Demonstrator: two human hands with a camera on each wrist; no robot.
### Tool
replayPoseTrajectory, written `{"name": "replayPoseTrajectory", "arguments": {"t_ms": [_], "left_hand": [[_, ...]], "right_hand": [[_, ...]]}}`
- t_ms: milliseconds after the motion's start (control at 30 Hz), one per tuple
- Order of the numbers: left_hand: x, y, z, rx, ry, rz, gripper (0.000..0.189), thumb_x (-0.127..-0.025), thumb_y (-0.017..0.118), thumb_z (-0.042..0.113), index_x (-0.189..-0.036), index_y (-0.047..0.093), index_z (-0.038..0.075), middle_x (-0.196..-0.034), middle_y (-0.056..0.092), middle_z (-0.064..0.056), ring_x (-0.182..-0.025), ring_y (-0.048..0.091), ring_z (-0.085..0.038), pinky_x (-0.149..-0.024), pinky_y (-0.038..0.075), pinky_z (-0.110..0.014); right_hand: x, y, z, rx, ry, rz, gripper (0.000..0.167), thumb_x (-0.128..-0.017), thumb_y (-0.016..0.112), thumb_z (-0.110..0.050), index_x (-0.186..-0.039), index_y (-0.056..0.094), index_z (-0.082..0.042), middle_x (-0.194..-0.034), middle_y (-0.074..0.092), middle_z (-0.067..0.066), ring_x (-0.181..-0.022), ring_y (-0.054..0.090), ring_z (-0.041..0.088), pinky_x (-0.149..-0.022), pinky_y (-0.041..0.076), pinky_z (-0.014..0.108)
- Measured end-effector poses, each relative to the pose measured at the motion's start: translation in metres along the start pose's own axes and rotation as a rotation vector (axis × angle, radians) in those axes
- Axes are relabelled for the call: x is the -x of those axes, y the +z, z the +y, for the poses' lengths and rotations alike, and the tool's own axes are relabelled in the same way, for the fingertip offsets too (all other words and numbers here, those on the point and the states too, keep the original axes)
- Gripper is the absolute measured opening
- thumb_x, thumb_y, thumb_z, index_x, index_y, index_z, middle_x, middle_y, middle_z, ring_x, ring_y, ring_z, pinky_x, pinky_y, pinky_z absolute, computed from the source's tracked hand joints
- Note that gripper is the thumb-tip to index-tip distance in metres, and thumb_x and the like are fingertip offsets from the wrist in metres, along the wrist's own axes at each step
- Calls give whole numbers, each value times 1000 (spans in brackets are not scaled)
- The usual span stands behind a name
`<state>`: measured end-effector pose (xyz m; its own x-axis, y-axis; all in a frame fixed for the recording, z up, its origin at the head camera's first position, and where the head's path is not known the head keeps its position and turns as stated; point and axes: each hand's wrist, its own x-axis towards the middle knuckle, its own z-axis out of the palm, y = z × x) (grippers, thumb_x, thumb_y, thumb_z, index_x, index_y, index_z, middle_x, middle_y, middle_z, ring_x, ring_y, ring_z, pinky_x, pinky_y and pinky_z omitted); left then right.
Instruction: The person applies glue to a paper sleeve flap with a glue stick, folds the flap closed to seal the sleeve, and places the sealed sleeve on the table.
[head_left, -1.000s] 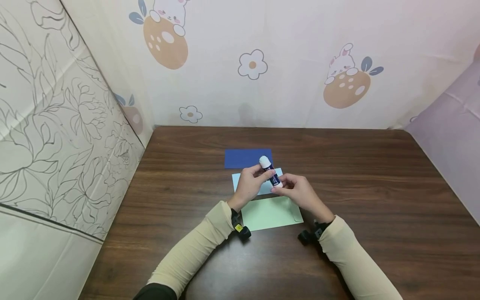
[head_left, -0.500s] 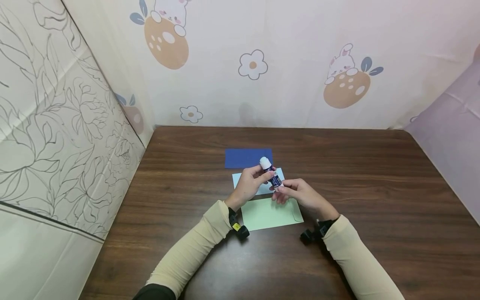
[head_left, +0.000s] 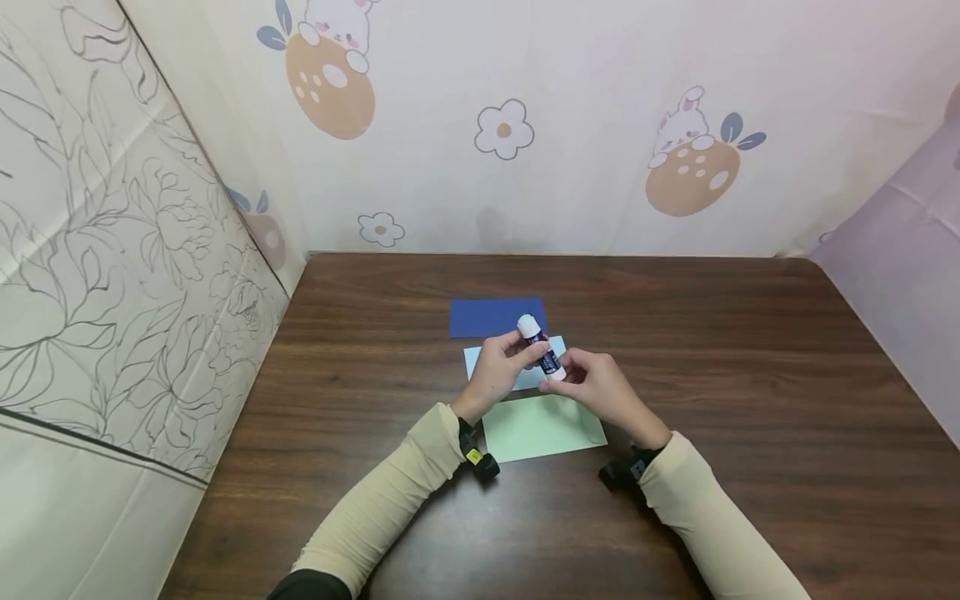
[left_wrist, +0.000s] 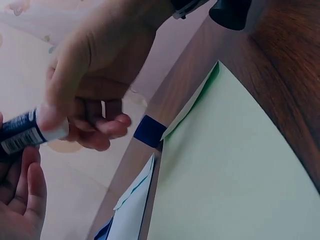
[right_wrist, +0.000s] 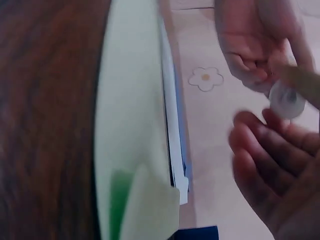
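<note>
A glue stick (head_left: 551,364) with a white cap and dark blue label is tilted over the papers in the head view, cap end up and to the left. My left hand (head_left: 491,377) grips its body between thumb and fingers. At the lower white end, my right hand (head_left: 603,387) pinches the base, and its thumb (left_wrist: 52,117) lies on that end in the left wrist view. The round base (right_wrist: 286,101) faces the right wrist camera. Below both hands lies a pale green envelope (head_left: 536,433); a light blue envelope (head_left: 472,358), partly covered by the left hand, is behind it.
A dark blue envelope-sized sheet (head_left: 487,317) lies farthest back in the row. The brown wooden table (head_left: 720,333) meets a patterned wall covering (head_left: 585,183) at its back edge. Another covering with line-drawn flowers (head_left: 165,250) stands along the left.
My right hand's fingers dropped below the glue stick's base half a second ago and are now back up around it. The left hand and the glue stick stay almost in place.
</note>
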<state>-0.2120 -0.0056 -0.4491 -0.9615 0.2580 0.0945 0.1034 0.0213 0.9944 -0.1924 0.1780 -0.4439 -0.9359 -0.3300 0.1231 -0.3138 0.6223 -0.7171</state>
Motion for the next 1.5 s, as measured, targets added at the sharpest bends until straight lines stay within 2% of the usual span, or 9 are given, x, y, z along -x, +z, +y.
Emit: {"name": "replayPoseTrajectory", "arguments": {"t_ms": [167,333,533,733,967,1067,1200,1367,1500], "left_hand": [[0,-1,0,9,0,-26,26,-95,64,21,-110,70,0,-100,71,-20,-79,61,-3,-80,55,-37],[-1,-2,0,8,7,-18,28,-95,64,20,-112,69,-1,-103,71,-19,-80,61,-4,-77,54,-29],[0,-2,1,19,5,-32,31,-95,63,20,-116,67,-3,-107,71,-20,-82,61,-4,-77,53,-27],[0,-1,2,-6,71,-52,32,-95,64,18,-118,65,-5,-109,71,-20,-93,66,-9,-83,54,-24],[-1,-2,1,-5,77,-21,29,-95,64,18,-114,68,-4,-105,71,-20,-83,63,-3,-75,52,-21],[-2,-3,0,9,71,-23,29,-95,64,17,-114,68,-4,-105,71,-22,-80,61,-1,-73,52,-20],[-1,-2,-1,15,61,-38,29,-95,63,17,-116,67,-3,-107,70,-23,-81,61,0,-72,51,-19],[1,1,0,3,62,-43,30,-95,64,15,-117,66,-5,-109,70,-22,-89,66,-8,-76,52,-18],[0,2,0,-8,70,-40,30,-94,65,16,-115,67,-5,-107,71,-22,-89,65,-7,-78,53,-19]], "right_hand": [[-1,-8,7,-258,7,-191,21,-92,68,-19,-97,65,2,-80,67,16,-66,61,21,-60,53,29],[-4,-12,13,-385,-54,-286,26,-100,53,-11,-107,63,13,-89,70,27,-73,66,32,-66,57,38],[-5,-11,8,-265,24,-170,21,-93,67,-17,-96,65,3,-78,68,13,-65,59,21,-59,52,30],[-5,-5,3,-170,124,-26,33,-80,81,-22,-91,55,-5,-74,58,5,-63,51,13,-53,41,24],[-6,-12,8,-415,31,-233,27,-96,61,-14,-111,59,9,-81,68,10,-69,66,25,-65,57,37],[-6,-14,12,-454,-12,-284,30,-100,55,-13,-111,59,15,-82,71,9,-70,68,24,-66,58,40],[-6,-12,14,-417,35,-223,27,-95,63,-14,-102,63,12,-74,68,3,-66,64,14,-63,56,34],[-7,-6,7,-340,171,-107,30,-85,76,-15,-94,55,3,-68,61,6,-61,63,26,-53,49,30],[-8,-6,6,-378,180,-138,33,-86,75,-13,-98,50,5,-70,61,9,-62,64,20,-59,54,34]]}}
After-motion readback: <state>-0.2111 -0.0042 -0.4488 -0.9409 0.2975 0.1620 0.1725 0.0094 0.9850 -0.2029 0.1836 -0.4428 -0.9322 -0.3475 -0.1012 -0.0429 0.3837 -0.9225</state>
